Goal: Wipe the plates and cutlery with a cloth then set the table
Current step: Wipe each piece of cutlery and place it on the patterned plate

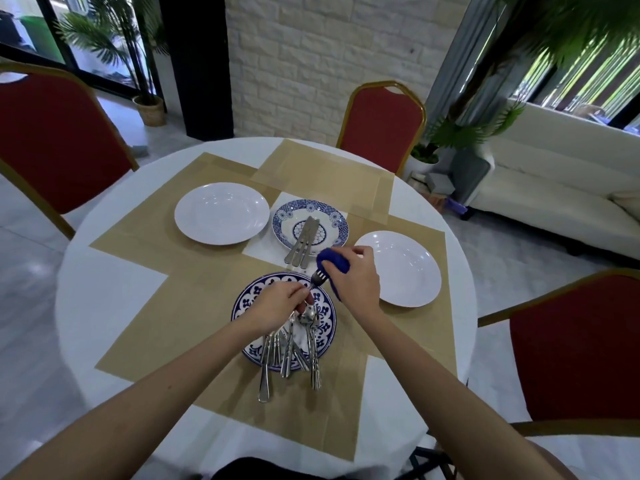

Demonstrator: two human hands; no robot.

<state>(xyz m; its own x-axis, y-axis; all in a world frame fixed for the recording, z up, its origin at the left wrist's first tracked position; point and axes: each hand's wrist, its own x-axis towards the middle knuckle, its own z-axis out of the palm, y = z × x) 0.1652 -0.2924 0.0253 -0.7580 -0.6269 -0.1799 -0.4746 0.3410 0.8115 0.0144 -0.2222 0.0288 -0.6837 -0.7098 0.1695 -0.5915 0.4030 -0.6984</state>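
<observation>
Reaching in from the near edge of the table (104, 299), both forearms are converging over the near patterned plate (250, 301), the reference point for every position below.

1. A pile of cutlery (291, 351) is lying across this plate, with several handles overhanging its near rim onto the tan placemat (194, 306).
2. The left hand (277, 303) is hovering over the far half of the plate, back of the hand up and wrist roughly level. Its fingers are curling together and pinching the fork (317, 279) just below the tines.
3. The fork is pointing away from the person, with its tines projecting just past the far rim of the plate.
4. The right hand (353, 282) is sitting just beyond the plate's far right rim, wrist bent inward. Its fingers are clamping around the blue cloth (334, 263), which is bunching right at the tines. Actual contact cannot be confirmed.
5. Beyond the plate, toward the table centre, a second patterned plate (287, 216) is carrying three knives (304, 240), their handles pointing back toward the reference plate.
6. A white plate (405, 268) is resting to the far right of the reference plate, and another white plate (221, 213) to the far left.
7. Red chairs (381, 123) are standing around the table.
</observation>
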